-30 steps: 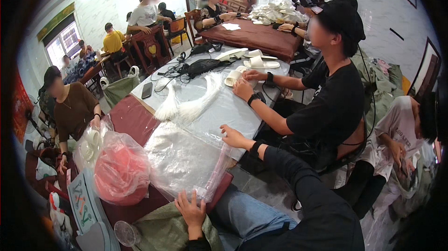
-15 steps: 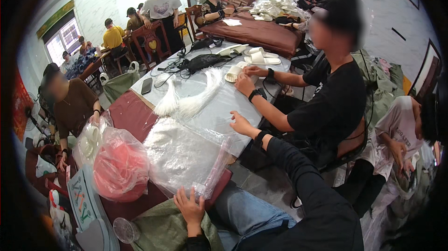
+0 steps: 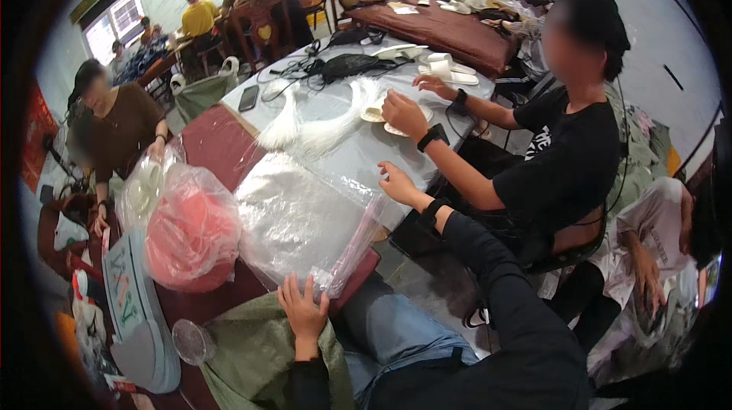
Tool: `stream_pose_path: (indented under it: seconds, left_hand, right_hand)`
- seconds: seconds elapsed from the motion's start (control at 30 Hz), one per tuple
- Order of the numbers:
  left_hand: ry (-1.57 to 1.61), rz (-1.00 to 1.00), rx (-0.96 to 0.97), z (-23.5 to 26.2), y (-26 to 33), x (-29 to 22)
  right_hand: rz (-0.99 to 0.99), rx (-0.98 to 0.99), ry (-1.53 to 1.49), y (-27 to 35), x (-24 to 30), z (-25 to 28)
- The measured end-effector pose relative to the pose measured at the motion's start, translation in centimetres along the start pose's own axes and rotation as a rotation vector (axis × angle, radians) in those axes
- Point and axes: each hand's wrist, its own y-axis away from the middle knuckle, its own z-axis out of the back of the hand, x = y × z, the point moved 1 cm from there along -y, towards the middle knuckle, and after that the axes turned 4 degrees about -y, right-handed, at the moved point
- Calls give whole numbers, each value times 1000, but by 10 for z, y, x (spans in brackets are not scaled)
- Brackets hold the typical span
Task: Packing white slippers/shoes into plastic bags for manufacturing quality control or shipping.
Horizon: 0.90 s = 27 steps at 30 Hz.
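Note:
My left hand (image 3: 303, 312) lies with fingers spread at the near corner of a stack of clear plastic bags (image 3: 290, 212). Beneath that wrist is an olive-green cloth (image 3: 248, 353). Held out over the grey table cover, my right hand (image 3: 402, 184) has loosely bent fingers and nothing in it. A bundle of white ties (image 3: 335, 129) lies beyond the bags, with a second white bundle (image 3: 282, 122) beside it. A clear bag of coral-red items (image 3: 194, 238) sits left of the stack.
Across the right side a person in black (image 3: 560, 136) handles a pale slipper (image 3: 374, 114). A phone (image 3: 248, 97) and black straps (image 3: 358, 67) lie on the table. A grey moulded piece (image 3: 137, 299) and a round clear tub (image 3: 194, 341) are at lower left.
The view has shifted, and the scene sits a little differently in it. My right hand stays over the table and my left at the bags. The neighbour's hands have moved apart.

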Motion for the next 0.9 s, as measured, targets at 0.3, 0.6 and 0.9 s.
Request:
stream_pose_path:
  seconds: [0.3, 0.6, 0.9]
  left_hand:
    - [-13, -4, -7, 2, -1, -2]
    - [-24, -1, 6, 0, -1, -1]
    - [-7, 16, -14, -3, -1, 2]
  right_hand:
    - [405, -103, 147, 5, 40, -29]
    - [405, -180, 153, 7, 49, -48]
    - [277, -577, 379, -30, -2, -54]
